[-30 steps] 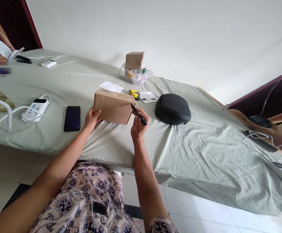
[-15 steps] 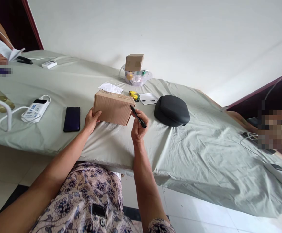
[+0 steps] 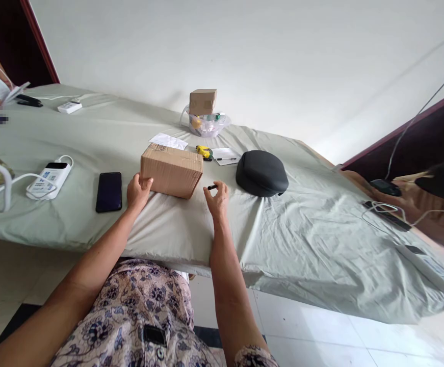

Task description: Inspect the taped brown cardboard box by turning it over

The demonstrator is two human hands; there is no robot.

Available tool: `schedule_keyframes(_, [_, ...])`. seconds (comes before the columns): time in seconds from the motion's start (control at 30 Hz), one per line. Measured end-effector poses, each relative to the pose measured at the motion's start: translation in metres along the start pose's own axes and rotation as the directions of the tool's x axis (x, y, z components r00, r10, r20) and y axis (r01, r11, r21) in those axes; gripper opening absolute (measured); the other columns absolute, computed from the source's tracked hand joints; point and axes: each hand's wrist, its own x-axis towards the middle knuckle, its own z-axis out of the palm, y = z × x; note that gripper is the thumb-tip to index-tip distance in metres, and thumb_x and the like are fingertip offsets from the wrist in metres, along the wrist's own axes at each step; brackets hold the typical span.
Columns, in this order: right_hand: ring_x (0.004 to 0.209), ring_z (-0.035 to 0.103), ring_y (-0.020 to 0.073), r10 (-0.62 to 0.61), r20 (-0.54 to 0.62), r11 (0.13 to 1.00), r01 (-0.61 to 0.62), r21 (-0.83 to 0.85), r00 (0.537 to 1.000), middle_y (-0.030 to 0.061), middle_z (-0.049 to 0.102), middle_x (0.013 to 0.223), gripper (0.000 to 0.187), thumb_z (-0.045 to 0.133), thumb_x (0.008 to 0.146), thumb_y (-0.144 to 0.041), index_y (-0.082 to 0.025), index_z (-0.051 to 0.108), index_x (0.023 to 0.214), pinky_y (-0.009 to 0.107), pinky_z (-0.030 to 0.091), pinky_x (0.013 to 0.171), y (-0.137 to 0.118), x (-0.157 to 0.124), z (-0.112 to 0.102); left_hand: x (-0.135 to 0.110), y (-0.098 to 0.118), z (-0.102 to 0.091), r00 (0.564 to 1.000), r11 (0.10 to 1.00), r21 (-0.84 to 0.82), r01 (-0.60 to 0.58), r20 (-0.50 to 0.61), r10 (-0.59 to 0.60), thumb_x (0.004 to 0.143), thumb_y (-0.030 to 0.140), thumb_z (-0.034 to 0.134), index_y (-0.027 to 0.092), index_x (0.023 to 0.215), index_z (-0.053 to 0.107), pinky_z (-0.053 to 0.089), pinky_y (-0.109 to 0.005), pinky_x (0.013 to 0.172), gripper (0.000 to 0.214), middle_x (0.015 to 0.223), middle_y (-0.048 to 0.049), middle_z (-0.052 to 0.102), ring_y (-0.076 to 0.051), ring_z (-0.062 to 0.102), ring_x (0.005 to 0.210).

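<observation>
My left hand [image 3: 139, 191] grips the lower left end of a brown cardboard box [image 3: 171, 172], thumb on its near face. The box sits on the cloth-covered table with its near face tilted toward me. To the right of the box, apart from it, my right hand [image 3: 217, 198] pinches a black pen [image 3: 212, 187]; the fingers hide part of it. Behind the box lies a white paper [image 3: 168, 141]. A yellow and black tape measure [image 3: 204, 151] and a white card with a thin pen [image 3: 225, 156] are just beyond it.
A black phone [image 3: 109, 192] and a white power strip [image 3: 49, 180] lie left. Right of my hands is a black hard case [image 3: 262, 173]. A plastic basket [image 3: 210, 125] with a smaller cardboard box [image 3: 203, 102] stands by the wall. Other people are at both table ends.
My right hand has drawn the pen away from the box's near face and lowered it beside the box. My left hand stays on the box. The whole view has shifted slightly.
</observation>
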Motion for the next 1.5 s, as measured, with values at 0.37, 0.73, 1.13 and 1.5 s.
schedule_keyframes(0.37, [0.138,0.046,0.0323,0.205,0.320,0.910,-0.060,-0.410,0.925,0.0142,0.055,0.145,0.031,0.064,0.091,-0.039,-0.021,0.068,0.116,0.058,0.034,0.114,-0.005,-0.011,-0.007,0.002,0.001,0.000,0.992,0.985,-0.165,-0.043,-0.123,0.022,0.076,0.012,0.059,0.021,0.131,0.056,0.041,-0.043,0.118,0.056,0.138,-0.0123,0.062,-0.028,0.056,0.132])
schedule_keyframes(0.73, [0.120,0.057,0.0305,0.224,0.027,0.953,-0.213,-0.215,0.974,0.0155,0.065,0.126,0.037,0.053,0.089,-0.031,-0.018,0.066,0.121,0.052,0.042,0.105,-0.001,-0.008,-0.004,0.012,0.000,-0.110,0.989,0.884,0.466,-0.015,-0.123,0.081,0.088,0.033,0.051,0.014,0.132,0.060,0.043,-0.060,0.109,0.049,0.129,-0.0231,0.064,-0.042,0.057,0.125])
schedule_keyframes(1.13, [0.097,0.062,0.0256,0.187,-0.101,0.982,-0.185,0.022,0.977,0.0115,0.068,0.097,0.030,0.051,0.080,-0.033,-0.016,0.064,0.100,0.045,0.048,0.096,0.008,0.000,-0.002,0.016,-0.030,-0.122,0.994,0.795,0.596,0.108,-0.041,-0.104,0.092,0.034,0.043,0.014,0.075,0.067,0.036,-0.078,0.103,0.035,0.116,-0.0295,0.066,-0.051,0.055,0.125])
schedule_keyframes(1.5, [0.082,0.064,0.0200,0.316,-0.103,0.933,-0.289,0.213,0.943,0.0100,0.071,0.100,0.038,0.053,0.076,-0.038,-0.016,0.063,0.106,0.036,0.050,0.082,-0.007,0.000,-0.008,0.028,-0.052,-0.111,0.993,0.946,0.303,0.117,-0.043,-0.109,0.074,0.023,0.058,0.023,0.067,0.059,0.042,-0.059,0.110,0.007,0.086,-0.0145,0.072,-0.038,0.063,0.115])
